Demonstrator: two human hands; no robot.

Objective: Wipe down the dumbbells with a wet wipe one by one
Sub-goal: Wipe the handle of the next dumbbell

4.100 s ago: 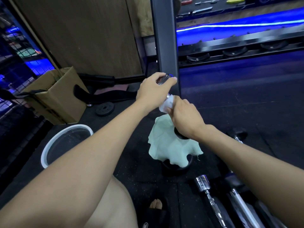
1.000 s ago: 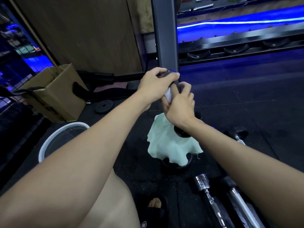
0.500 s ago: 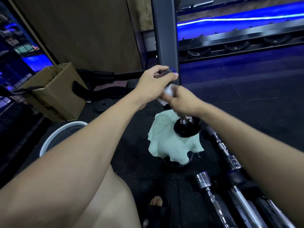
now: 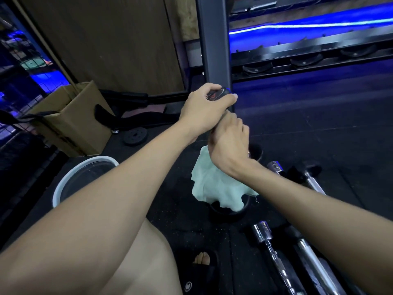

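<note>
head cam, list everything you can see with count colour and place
dumbbell: 1, black ends, held upright at centre, handle hidden by hands
cloth: 1, pale green, draped under the right hand
bars: several, chrome, floor at lower right
bucket: 1, white rim, floor at left
box: 1, brown cardboard, left
plate: 1, black, floor beside box
rack: 1, dark, upper right, blue light behind
post: 1, grey, top centre
left hand: grips dumbbell's top end
right hand: fingers curled round the handle below
</note>
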